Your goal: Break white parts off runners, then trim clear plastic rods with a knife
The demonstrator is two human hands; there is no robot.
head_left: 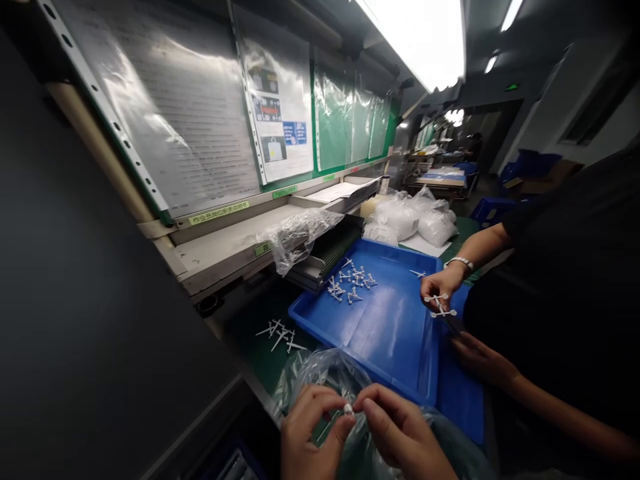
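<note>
Small white plastic part (349, 409) pinched at fingertips of left hand (313, 430) and right hand (400, 430), both grips nearly closed; clear plastic bag (325, 373) beneath, blue tray (390, 340) just beyond.

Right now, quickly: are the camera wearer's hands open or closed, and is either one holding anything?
Left hand: closed, pinching a small white plastic part between its fingertips.
Right hand: closed, pinching the same part.

A fluorescent ceiling lamp (415, 33) blows out white, while the left side falls dark and wide-angle distortion bends the edges.
</note>
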